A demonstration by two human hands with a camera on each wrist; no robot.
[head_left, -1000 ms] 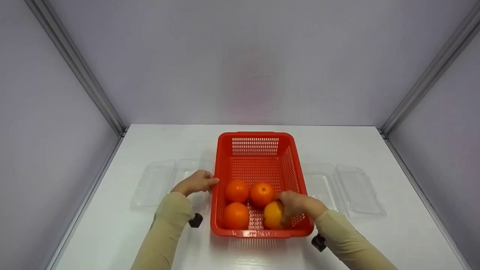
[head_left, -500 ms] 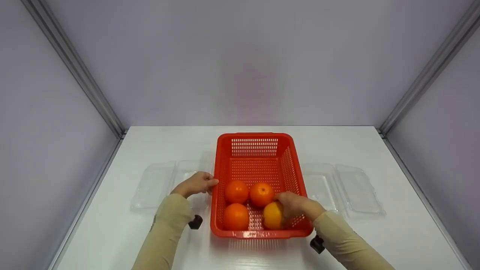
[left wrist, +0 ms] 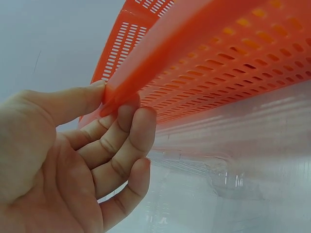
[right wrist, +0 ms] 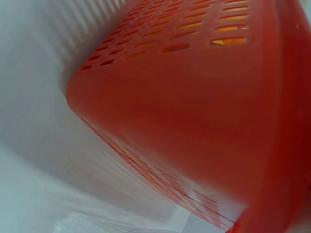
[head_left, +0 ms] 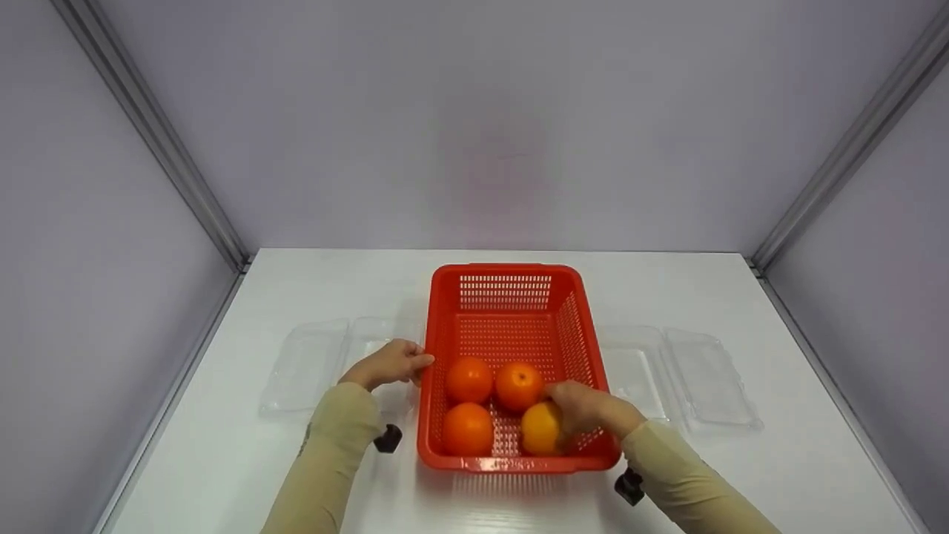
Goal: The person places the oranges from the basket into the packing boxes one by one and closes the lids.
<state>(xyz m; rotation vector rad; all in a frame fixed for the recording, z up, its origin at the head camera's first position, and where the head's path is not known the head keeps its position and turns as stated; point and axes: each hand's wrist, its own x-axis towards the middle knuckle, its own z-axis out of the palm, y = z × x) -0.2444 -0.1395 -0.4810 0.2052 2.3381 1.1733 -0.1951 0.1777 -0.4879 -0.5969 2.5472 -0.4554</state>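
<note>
A red plastic basket (head_left: 504,326) with slotted walls stands in the middle of the white table, holding several oranges in its near half. My left hand (head_left: 389,363) pinches the left rim of the basket between thumb and fingertips, as the left wrist view shows the hand (left wrist: 82,145) at the basket's edge (left wrist: 146,53). Inside the basket's near right corner, my right hand (head_left: 586,408) grips a yellower orange (head_left: 540,429) from its right side; its fingers are partly hidden. Beside that fruit lies a deeper orange one (head_left: 519,387). The right wrist view shows mostly the basket's outer wall (right wrist: 170,107).
Clear plastic clamshell boxes lie unfolded on both sides of the basket, a left box (head_left: 308,367) partly behind my left hand and a right box (head_left: 708,378). Pale panels (head_left: 489,133) enclose the table (head_left: 334,282) at the back and sides.
</note>
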